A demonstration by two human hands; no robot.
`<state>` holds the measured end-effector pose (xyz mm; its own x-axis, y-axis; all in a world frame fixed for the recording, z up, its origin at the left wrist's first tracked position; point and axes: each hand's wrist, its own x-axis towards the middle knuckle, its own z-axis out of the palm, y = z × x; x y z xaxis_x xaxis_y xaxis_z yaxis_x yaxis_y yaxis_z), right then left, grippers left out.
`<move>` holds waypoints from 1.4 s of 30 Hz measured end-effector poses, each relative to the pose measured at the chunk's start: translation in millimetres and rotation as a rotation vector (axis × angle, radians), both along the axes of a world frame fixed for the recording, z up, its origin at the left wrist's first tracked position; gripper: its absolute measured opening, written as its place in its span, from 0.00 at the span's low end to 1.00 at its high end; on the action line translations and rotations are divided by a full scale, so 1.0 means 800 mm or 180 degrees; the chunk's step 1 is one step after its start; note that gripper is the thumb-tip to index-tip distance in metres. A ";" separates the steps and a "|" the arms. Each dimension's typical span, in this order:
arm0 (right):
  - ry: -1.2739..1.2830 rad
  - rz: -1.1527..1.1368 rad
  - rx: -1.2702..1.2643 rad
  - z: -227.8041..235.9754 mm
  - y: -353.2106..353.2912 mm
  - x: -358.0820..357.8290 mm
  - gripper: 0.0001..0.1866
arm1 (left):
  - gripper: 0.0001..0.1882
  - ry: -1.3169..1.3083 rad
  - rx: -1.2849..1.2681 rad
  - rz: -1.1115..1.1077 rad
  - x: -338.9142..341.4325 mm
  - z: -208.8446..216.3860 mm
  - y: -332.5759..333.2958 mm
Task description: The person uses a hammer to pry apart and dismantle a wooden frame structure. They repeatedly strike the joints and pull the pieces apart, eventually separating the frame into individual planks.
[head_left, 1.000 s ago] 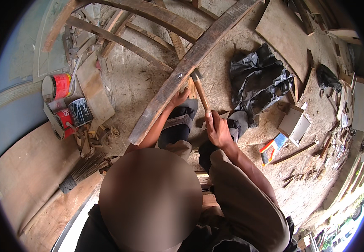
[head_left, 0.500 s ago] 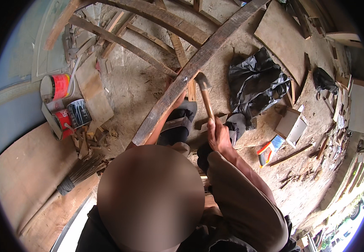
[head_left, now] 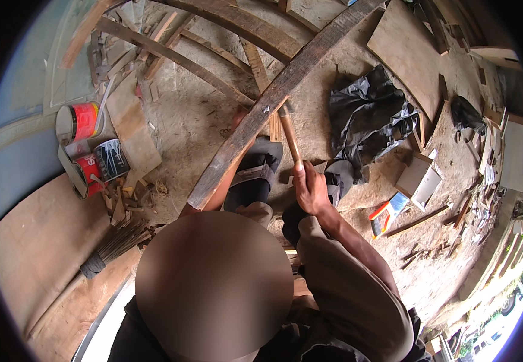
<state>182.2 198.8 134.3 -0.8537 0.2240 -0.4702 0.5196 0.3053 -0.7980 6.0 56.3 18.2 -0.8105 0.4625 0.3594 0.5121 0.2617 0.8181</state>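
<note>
A beam (head_left: 285, 87) half-hides the left hand (head_left: 238, 117), grip unclear — right hand (head_left: 312, 190) grips hammer (head_left: 291, 136), black plastic (head_left: 370, 117) nearby.

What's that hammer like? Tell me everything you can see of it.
The hammer has a slim, brown, wooden-looking handle and a dark head that looks like metal. The right hand grips the handle's lower part, hiding its end. It slants up and slightly left, its head close beside the right edge of the long wooden beam; whether they touch, I can't tell.
</note>
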 end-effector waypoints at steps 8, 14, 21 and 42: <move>0.1717 -0.0159 0.0314 -0.032 0.000 0.020 0.21 | 0.17 0.0591 -0.0704 0.0107 -0.001 0.009 -0.003; -0.0010 -0.0401 0.0175 -0.019 0.007 0.033 0.24 | 0.14 0.0536 -0.0616 0.0038 -0.002 0.017 -0.002; -0.0268 -0.0746 0.0612 -0.056 0.029 0.017 0.26 | 0.17 -0.0718 -0.0391 0.0091 -0.002 0.025 0.007; 0.0565 -0.1196 0.0159 -0.085 -0.006 -0.063 0.18 | 0.38 -0.0237 -0.0503 -0.0384 0.007 -0.019 -0.011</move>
<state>131.8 193.7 66.6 -0.7750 0.5542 -0.3037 0.4580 0.1614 -0.8742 11.9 47.5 2.6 -0.7675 0.6036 0.2158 0.4871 0.3303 0.8085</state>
